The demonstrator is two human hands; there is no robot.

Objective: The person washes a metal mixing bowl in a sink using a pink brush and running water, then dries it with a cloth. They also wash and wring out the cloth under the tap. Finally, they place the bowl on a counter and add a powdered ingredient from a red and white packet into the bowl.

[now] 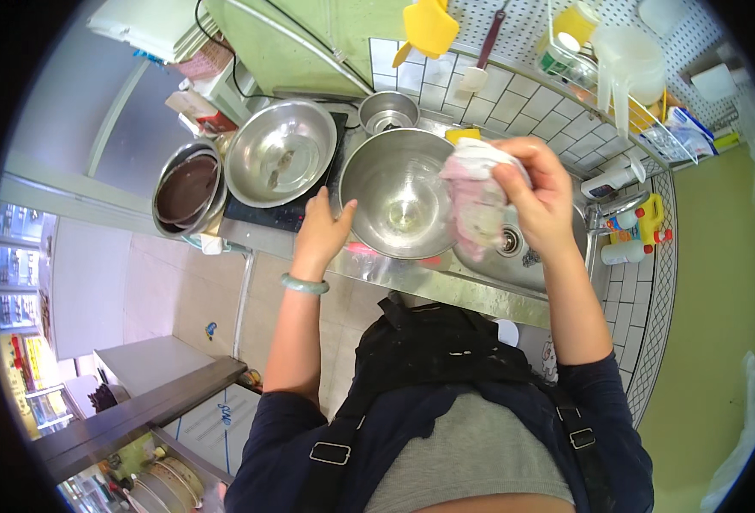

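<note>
In my right hand (541, 192) hangs a pink and white cloth (477, 192), gripped at its top and held above the sink side of a large stainless steel bowl (396, 186). The cloth covers part of that bowl's right rim. My left hand (323, 227), with a bangle on its wrist, is held with thumb and fingers apart between this bowl and a wide metal basin (274, 154). Nothing shows in its grasp. The basin stands on a black induction hob (268, 215) and has some brownish residue inside. Behind the large bowl sits a small metal pot (388, 112).
A steel sink (525, 269) with a drain lies at right, below a faucet (618, 211). Detergent bottles (627, 252) stand beside it. At left, a metal bowl (188, 189) holds something dark brown. A wire rack (621, 96) and a spatula (483, 58) hang on the wall.
</note>
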